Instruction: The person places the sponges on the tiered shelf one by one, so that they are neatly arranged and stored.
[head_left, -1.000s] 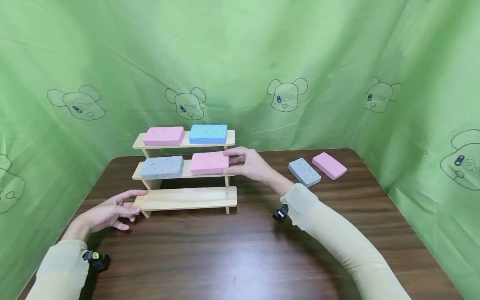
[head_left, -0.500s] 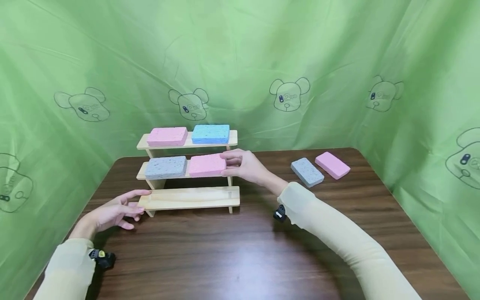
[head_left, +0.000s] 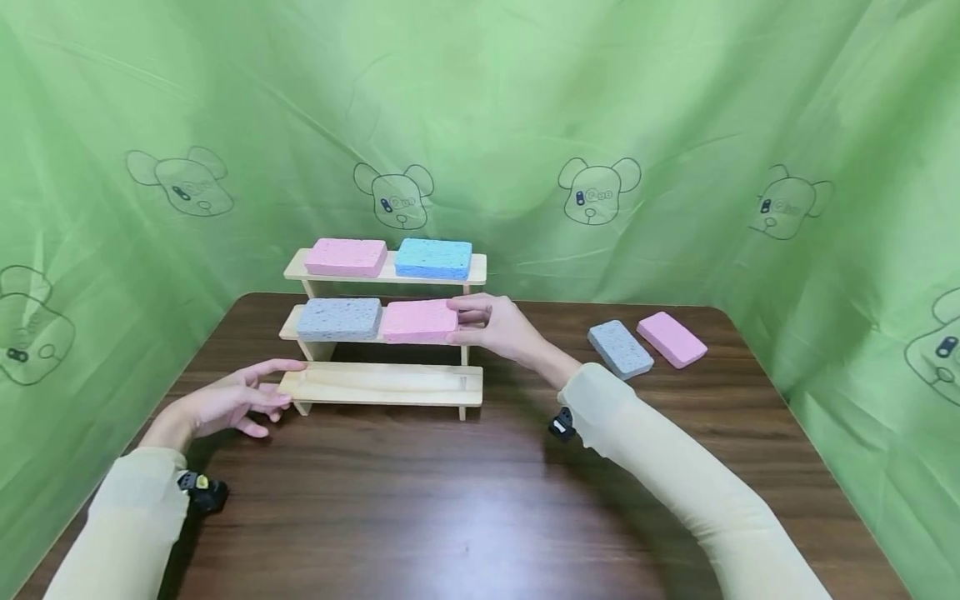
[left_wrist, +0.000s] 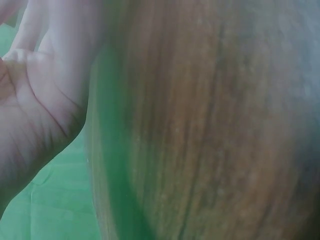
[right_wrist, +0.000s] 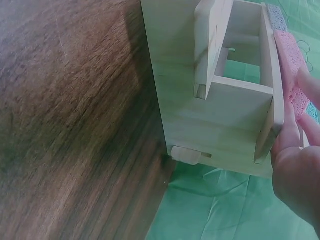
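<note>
On the middle tier of a three-tier wooden rack (head_left: 382,384), my right hand (head_left: 502,329) holds the right end of a pink sponge (head_left: 420,322). A grey-blue sponge (head_left: 339,318) lies just left of it on that tier. In the right wrist view the fingers bend around the end of the pink sponge (right_wrist: 292,75). At the left end of the bottom tier, my left hand (head_left: 232,400) grips the board between its fingers. The left wrist view shows mostly the palm (left_wrist: 40,95); the fingertips lie outside it.
Another pink sponge (head_left: 347,257) and a bright blue sponge (head_left: 433,258) sit on the top tier. To the right, a grey-blue sponge (head_left: 620,348) and a pink sponge (head_left: 672,339) lie on the dark wooden table (head_left: 420,500). Green curtain (head_left: 480,100) surrounds the table.
My right hand has shifted the pink sponge slightly left along the middle tier, closer to the grey-blue sponge. The head view has moved a little. My left hand stays at the rack.
</note>
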